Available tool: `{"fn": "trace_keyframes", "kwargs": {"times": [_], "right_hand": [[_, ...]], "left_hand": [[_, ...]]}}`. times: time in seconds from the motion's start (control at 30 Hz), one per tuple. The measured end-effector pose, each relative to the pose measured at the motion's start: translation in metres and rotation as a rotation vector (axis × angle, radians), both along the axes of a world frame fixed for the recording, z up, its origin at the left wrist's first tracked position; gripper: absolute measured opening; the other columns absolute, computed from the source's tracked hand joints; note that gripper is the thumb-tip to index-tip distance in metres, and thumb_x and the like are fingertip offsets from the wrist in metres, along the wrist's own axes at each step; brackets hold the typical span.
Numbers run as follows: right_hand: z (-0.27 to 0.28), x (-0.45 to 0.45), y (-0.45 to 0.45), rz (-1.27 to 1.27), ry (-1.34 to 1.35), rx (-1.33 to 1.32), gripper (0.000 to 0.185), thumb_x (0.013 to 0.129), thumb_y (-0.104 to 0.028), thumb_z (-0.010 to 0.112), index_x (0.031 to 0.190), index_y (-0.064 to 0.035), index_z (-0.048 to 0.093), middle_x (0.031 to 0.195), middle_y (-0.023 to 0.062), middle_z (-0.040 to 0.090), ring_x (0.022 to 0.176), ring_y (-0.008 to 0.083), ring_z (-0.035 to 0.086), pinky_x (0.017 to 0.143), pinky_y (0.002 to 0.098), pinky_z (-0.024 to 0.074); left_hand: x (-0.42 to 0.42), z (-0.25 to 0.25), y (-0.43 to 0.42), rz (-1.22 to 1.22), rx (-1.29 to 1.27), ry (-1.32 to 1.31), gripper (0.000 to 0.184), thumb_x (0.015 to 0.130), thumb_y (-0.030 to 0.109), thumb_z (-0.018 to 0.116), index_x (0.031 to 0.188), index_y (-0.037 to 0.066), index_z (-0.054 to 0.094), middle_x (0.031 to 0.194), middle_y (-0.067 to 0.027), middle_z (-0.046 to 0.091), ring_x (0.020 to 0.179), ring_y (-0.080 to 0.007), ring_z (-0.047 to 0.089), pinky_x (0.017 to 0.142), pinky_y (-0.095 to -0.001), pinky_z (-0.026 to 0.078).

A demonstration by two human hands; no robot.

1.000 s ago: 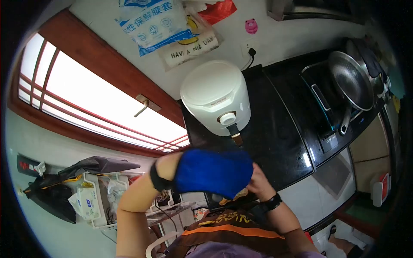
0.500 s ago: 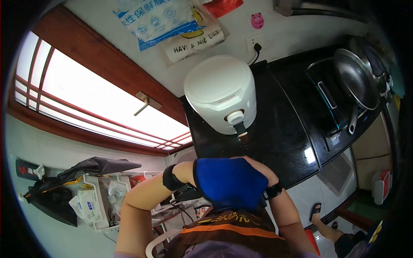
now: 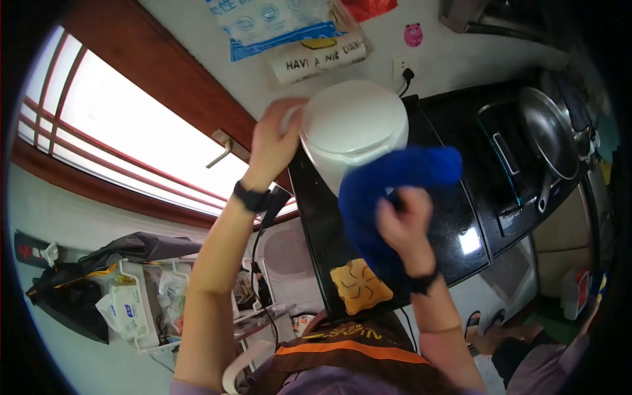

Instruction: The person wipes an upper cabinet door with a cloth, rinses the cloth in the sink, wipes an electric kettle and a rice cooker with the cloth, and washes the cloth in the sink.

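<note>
A white air fryer (image 3: 352, 122) stands on the black counter, its front partly hidden by a blue cloth (image 3: 368, 204). My right hand (image 3: 405, 220) is closed on this cloth and holds it against or just before the fryer's front; motion blurs both. At the fryer's left side is my left hand (image 3: 278, 135), fingers apart and slightly blurred, at its upper edge; whether it presses on the casing I cannot tell. Near the counter's front edge lies a square yellow-brown pad (image 3: 361, 286) with dark curved lines.
A frying pan (image 3: 548, 135) sits on the stove at right. A door with a handle (image 3: 222, 148) is on the left. Bags and a paper roll (image 3: 322, 62) hang on the wall by a plugged socket (image 3: 405, 69). Another person's leg (image 3: 490, 342) shows at lower right.
Both hands were together at the cloth near my body. My left hand has gone up to the fryer's left side; my right hand has carried the cloth forward, uncovering the yellow-brown pad.
</note>
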State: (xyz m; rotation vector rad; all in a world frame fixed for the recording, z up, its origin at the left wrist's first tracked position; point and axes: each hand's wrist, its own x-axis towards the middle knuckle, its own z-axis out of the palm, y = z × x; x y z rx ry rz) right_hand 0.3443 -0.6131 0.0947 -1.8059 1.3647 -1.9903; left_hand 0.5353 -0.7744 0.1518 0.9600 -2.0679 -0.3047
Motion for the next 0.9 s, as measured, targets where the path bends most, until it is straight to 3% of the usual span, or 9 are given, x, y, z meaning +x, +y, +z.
{"fn": "trace_keyframes", "kwargs": {"times": [0.03,0.07,0.1,0.13,0.2,0.43,0.7,0.83,0.9], "right_hand": [[0.023,0.019,-0.032,-0.025,0.134,-0.107,0.006,0.077,-0.013,0.067,0.08,-0.0091,0.063,0.08,0.0089,0.064,0.072,0.0288,0.061,0.069,0.038,0.0461],[0.022,0.038,-0.048,-0.228,0.37,-0.004,0.011,0.078,-0.012,0.064,0.087,-0.0055,0.066,0.086,0.0122,0.064,0.082,0.0323,0.061,0.072,0.039,0.0492],[0.007,0.06,-0.068,-0.427,0.466,0.154,0.02,0.08,-0.023,0.064,0.093,-0.0068,0.066,0.084,0.0123,0.066,0.084,0.0318,0.062,0.077,0.0415,0.0487],[0.006,0.071,-0.078,-0.321,0.338,0.391,0.028,0.082,-0.026,0.061,0.102,-0.0059,0.065,0.094,0.0171,0.065,0.093,0.035,0.061,0.087,0.046,0.0451],[-0.003,0.076,-0.08,-0.52,0.484,0.148,0.036,0.082,-0.026,0.061,0.109,-0.0036,0.063,0.107,0.0219,0.061,0.104,0.0389,0.057,0.096,0.0504,0.0389],[-0.08,0.083,-0.071,-0.413,0.59,-0.001,0.037,0.078,-0.019,0.066,0.11,-0.0012,0.062,0.115,0.0237,0.057,0.111,0.0435,0.052,0.1,0.0538,0.0358],[-0.16,0.101,-0.055,-0.461,0.782,0.173,0.037,0.077,-0.014,0.063,0.114,-0.0132,0.063,0.117,0.0148,0.058,0.108,0.0378,0.054,0.098,0.0493,0.0392],[-0.202,0.096,-0.031,-0.04,0.277,0.327,0.039,0.077,-0.009,0.063,0.116,-0.0122,0.061,0.119,0.0144,0.057,0.113,0.0336,0.052,0.1,0.0451,0.0384],[-0.181,0.095,-0.006,-0.168,0.708,0.352,0.037,0.075,-0.004,0.062,0.112,-0.0088,0.062,0.117,0.0151,0.058,0.11,0.0329,0.054,0.097,0.045,0.0406]], "left_hand": [[-0.009,-0.01,-0.025,-0.048,-0.247,-0.068,0.031,0.092,0.018,0.054,0.118,0.003,0.059,0.12,-0.0181,0.059,0.095,-0.0291,0.064,0.088,-0.0353,0.048],[-0.02,-0.018,-0.038,-0.053,-0.102,-0.117,0.04,0.09,0.02,0.057,0.127,0.006,0.054,0.139,-0.0205,0.043,0.117,-0.036,0.053,0.098,-0.0394,0.042],[-0.022,-0.032,-0.05,-0.137,0.12,-0.062,0.044,0.091,0.025,0.057,0.131,0.007,0.051,0.142,-0.0213,0.039,0.123,-0.0372,0.048,0.101,-0.0397,0.04],[-0.026,-0.032,-0.054,-0.225,0.343,-0.01,0.049,0.091,0.03,0.056,0.134,0.008,0.048,0.146,-0.0221,0.034,0.128,-0.0384,0.042,0.103,-0.0399,0.037],[-0.023,-0.038,-0.058,-0.169,0.325,-0.083,0.051,0.092,0.033,0.053,0.136,0.008,0.046,0.146,-0.0226,0.033,0.129,-0.0387,0.04,0.103,-0.0396,0.037],[-0.025,-0.037,-0.054,-0.077,0.225,-0.239,0.053,0.095,0.037,0.047,0.137,0.004,0.043,0.144,-0.0221,0.037,0.131,-0.0377,0.039,0.107,-0.0373,0.033],[-0.025,-0.033,-0.051,-0.106,0.215,-0.195,0.052,0.095,0.035,0.047,0.135,0.002,0.044,0.141,-0.0223,0.04,0.128,-0.0378,0.041,0.106,-0.0376,0.033],[-0.024,-0.037,-0.054,-0.125,0.19,-0.191,0.052,0.095,0.035,0.047,0.135,0.003,0.043,0.14,-0.0211,0.041,0.127,-0.0376,0.042,0.106,-0.0373,0.034],[-0.023,-0.037,-0.051,-0.12,0.214,-0.194,0.052,0.095,0.035,0.047,0.135,0.002,0.043,0.14,-0.0208,0.042,0.127,-0.0376,0.042,0.105,-0.0372,0.035]]}}
